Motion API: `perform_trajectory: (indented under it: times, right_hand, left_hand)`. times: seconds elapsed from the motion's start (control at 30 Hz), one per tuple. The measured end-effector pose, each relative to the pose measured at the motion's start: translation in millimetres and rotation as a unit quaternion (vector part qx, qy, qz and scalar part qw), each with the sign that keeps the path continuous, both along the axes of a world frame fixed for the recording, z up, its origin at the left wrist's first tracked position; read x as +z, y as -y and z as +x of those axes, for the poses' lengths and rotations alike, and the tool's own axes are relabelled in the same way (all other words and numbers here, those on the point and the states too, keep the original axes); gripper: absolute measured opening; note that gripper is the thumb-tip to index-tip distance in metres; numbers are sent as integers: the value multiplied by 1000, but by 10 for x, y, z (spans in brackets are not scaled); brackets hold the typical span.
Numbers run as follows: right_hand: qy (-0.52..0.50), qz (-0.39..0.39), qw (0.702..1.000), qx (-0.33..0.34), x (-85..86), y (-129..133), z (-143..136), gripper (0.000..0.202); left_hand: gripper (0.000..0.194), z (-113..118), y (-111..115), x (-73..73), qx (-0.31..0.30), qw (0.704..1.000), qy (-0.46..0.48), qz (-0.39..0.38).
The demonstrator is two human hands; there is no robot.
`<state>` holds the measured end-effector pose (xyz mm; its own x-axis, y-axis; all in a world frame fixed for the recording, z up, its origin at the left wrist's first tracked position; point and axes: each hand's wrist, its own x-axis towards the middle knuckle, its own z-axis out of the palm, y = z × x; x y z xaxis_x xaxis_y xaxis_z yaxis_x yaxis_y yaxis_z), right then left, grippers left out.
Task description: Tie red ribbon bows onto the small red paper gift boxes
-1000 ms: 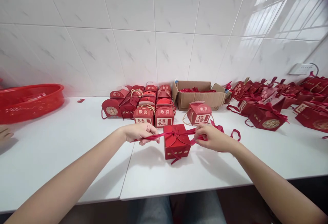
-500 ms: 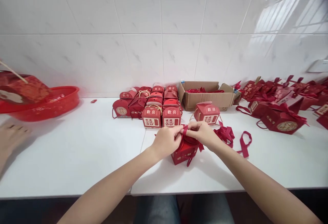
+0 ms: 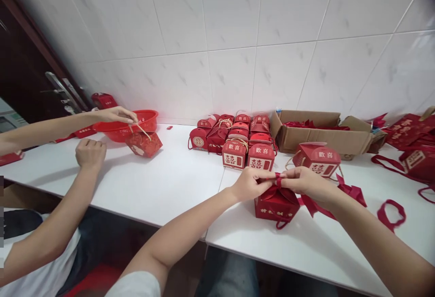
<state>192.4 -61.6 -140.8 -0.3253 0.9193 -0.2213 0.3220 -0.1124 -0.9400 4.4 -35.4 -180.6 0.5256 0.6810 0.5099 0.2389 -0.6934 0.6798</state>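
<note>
A red gift box (image 3: 276,208) with gold lettering stands on the white table in front of me. Above its lid, my left hand (image 3: 252,183) pinches a dark red ribbon (image 3: 278,180) from the left. From the right, my right hand (image 3: 303,184) pinches the same ribbon, fingertips close to those of my left. A small cord loop hangs at the box's lower front. Right beside my right hand lies loose red ribbon (image 3: 353,192), and farther right a ribbon loop (image 3: 391,214). Behind my right hand stands another red box (image 3: 316,154) with a white label.
Several red gift boxes (image 3: 234,141) stand grouped behind my hands. A cardboard box (image 3: 321,139) holds red ribbon by the wall. More red boxes (image 3: 413,136) fill the right side. At left, a co-worker's hand (image 3: 119,115) holds a red box (image 3: 144,144) by its cord, near a red basin (image 3: 149,118).
My view has turned left, bringing the co-worker's arms and a door into sight. The co-worker's box now hangs in front of the basin. Both my hands still pinch the ribbon.
</note>
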Motion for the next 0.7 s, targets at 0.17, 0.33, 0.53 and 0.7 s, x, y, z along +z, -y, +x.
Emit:
perform_trajectory:
  times: [0.17,0.33,0.53,0.7]
  right_hand:
    - [-43,16,998,-43,7,74,-21,23]
    - [-30,95,991,-84,-41,118,-77,40]
    - [-4,150,979,-140,-114,183,-33,31]
    - [14,141,973,-180,-150,257,88,25]
  left_hand:
    - [25,3,-44,-23,12,999,34,-41]
    - [20,20,-35,-31,20,998,47,-42]
    - [14,-154,-10,18,38,999,32,-16]
    - [11,-349,-22,58,36,999,0,-25]
